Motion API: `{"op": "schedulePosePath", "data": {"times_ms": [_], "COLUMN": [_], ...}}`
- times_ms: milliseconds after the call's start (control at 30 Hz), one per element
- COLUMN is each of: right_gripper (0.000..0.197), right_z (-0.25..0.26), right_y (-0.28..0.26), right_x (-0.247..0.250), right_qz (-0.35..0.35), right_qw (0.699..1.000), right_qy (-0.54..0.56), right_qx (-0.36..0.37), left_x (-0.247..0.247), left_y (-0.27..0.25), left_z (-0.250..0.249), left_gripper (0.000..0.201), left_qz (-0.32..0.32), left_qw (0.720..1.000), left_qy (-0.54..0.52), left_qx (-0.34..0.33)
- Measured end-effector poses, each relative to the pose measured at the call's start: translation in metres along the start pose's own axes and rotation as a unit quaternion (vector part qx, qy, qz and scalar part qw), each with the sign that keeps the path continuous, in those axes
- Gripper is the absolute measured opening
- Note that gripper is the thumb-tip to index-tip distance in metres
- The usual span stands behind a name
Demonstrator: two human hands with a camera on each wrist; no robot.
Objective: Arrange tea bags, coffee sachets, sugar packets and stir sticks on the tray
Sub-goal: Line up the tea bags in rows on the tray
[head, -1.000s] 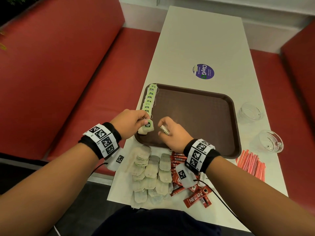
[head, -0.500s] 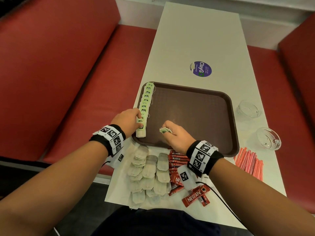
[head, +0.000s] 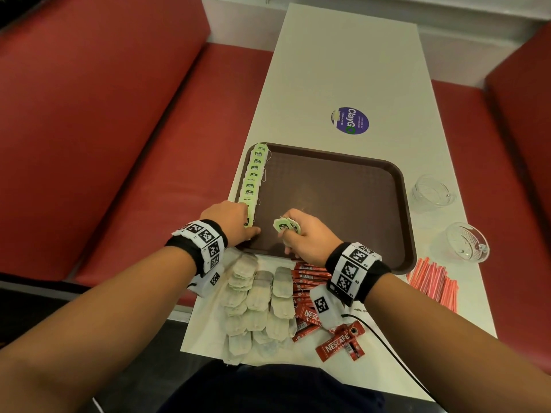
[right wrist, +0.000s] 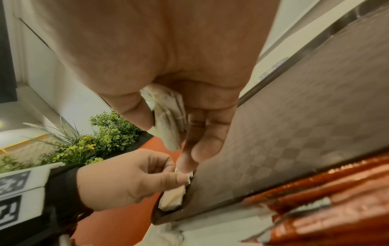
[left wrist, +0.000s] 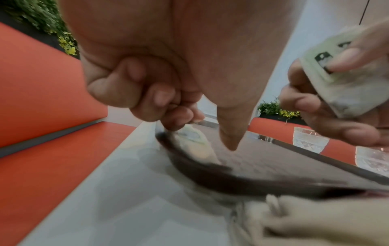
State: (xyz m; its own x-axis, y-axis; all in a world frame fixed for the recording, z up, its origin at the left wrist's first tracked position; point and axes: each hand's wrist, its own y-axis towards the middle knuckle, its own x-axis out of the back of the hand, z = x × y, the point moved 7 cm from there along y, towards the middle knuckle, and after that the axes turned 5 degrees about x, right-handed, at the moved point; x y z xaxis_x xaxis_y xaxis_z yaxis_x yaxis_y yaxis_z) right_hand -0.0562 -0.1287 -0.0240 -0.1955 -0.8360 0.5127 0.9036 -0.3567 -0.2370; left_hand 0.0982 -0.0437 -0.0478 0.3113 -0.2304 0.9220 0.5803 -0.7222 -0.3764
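Note:
A brown tray (head: 343, 204) lies on the white table. A row of green-tagged tea bags (head: 253, 177) runs along its left edge. My left hand (head: 252, 226) is at the tray's near-left corner and pinches the nearest tea bag of the row (right wrist: 172, 198) between thumb and forefinger, low on the tray. My right hand (head: 290, 231) hovers over the tray's near edge and grips a small stack of tea bags (head: 284, 225), also seen as the stack (right wrist: 168, 113) between thumb and fingers.
Loose tea bags (head: 256, 302) and red coffee sachets (head: 307, 281) lie on the table in front of the tray. Red stir sticks (head: 432, 281) are at the right. Two glass cups (head: 432, 192) (head: 465, 242) stand beside the tray's right rim. Red benches flank the table.
My left hand has brought its tea bag down from above the tray onto the near end of the row. My right hand has stayed in place with its stack.

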Motion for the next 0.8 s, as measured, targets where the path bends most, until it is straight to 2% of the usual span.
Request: {"op": "schedulePosePath", "data": {"times_ms": [100,200,267,333,433,500,600,667,733,800], "right_gripper": [0.004,0.004,0.007,0.011,0.015,0.022,0.020,0.010,0.012,0.015], "right_z": [0.002,0.003,0.003,0.004,0.005,0.006,0.009,0.008,0.005,0.001], "right_y": [0.000,0.002,0.003,0.004,0.005,0.005,0.004,0.002,-0.001,-0.005], "right_x": [0.004,0.005,0.005,0.005,0.002,0.003,0.006,0.006,0.007,0.008], "right_qz": [-0.017,-0.025,-0.032,-0.032,-0.021,-0.025,-0.028,-0.029,-0.033,-0.035], "right_qw": [0.999,0.998,0.998,0.998,0.997,0.996,0.995,0.997,0.998,0.999], "right_qy": [-0.031,-0.029,-0.017,-0.023,-0.048,-0.058,-0.065,-0.051,-0.023,-0.007], "right_qx": [0.032,0.047,0.052,0.058,0.061,0.064,0.066,0.054,0.045,0.037], "left_x": [0.016,0.039,0.047,0.052,0.057,0.057,0.054,0.052,0.050,0.047], "left_y": [-0.008,-0.029,-0.042,-0.048,-0.046,-0.045,-0.048,-0.042,-0.033,-0.025], "left_z": [-0.007,-0.021,-0.033,-0.040,-0.038,-0.037,-0.037,-0.028,-0.013,-0.001], "left_gripper": [0.037,0.032,0.016,0.007,0.001,0.005,0.006,0.006,0.005,0.007], "left_qz": [-0.044,-0.061,-0.050,-0.065,-0.104,-0.103,-0.085,-0.075,-0.073,-0.072], "left_qw": [0.987,0.940,0.921,0.924,0.926,0.924,0.918,0.909,0.903,0.917], "left_qy": [-0.141,-0.298,-0.325,-0.293,-0.274,-0.280,-0.299,-0.344,-0.379,-0.359], "left_qx": [-0.063,-0.156,-0.207,-0.239,-0.238,-0.238,-0.245,-0.225,-0.187,-0.157]}}
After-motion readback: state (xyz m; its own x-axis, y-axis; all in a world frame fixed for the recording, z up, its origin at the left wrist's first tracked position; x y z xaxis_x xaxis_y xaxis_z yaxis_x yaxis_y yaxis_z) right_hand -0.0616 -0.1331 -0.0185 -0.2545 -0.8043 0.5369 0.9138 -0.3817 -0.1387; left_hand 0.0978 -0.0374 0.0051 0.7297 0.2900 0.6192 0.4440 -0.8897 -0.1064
